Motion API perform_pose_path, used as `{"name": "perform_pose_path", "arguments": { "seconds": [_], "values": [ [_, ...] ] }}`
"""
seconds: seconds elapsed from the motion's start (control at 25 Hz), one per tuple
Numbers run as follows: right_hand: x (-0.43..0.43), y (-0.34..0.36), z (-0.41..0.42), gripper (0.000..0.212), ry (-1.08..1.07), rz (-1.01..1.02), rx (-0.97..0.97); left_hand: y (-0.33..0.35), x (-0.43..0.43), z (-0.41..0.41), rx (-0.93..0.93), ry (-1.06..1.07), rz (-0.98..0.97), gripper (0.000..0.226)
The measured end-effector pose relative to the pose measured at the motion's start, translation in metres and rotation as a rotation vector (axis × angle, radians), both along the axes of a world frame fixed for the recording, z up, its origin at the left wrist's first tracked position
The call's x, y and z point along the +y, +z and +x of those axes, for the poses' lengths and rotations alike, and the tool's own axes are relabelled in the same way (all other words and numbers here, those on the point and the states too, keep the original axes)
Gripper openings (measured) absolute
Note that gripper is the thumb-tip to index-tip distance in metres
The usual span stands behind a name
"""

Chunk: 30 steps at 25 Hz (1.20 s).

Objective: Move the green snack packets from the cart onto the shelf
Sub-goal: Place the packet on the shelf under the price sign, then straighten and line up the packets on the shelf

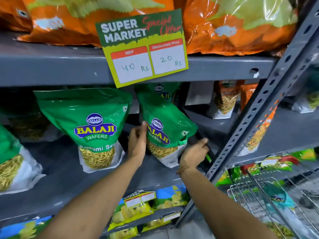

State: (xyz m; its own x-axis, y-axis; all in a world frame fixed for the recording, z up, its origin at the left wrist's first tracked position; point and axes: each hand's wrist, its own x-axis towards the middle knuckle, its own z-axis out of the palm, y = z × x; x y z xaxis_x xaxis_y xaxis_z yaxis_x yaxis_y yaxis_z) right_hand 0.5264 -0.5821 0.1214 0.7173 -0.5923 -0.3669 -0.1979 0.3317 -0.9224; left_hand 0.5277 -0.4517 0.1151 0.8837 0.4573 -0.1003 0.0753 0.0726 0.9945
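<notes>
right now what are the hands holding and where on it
Both hands steady one green snack packet standing on the shelf. The left hand presses its left edge; the right hand is at its lower right corner.

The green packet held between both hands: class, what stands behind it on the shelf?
Behind the held green packet, the top of another green packet shows, with its logo and part of its lettering. Its lower part is covered, so anything further back cannot be seen.
</notes>
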Motion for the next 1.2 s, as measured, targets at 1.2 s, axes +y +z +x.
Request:
{"name": "perform_pose_path", "arguments": {
  "seconds": [1.2],
  "values": [
    [0.361, 0.076, -0.1, 0.033, 0.92, -0.283, -0.477, 0.037, 0.342, -0.157, -0.165, 0.699, -0.116, 0.045]
  ]
}}
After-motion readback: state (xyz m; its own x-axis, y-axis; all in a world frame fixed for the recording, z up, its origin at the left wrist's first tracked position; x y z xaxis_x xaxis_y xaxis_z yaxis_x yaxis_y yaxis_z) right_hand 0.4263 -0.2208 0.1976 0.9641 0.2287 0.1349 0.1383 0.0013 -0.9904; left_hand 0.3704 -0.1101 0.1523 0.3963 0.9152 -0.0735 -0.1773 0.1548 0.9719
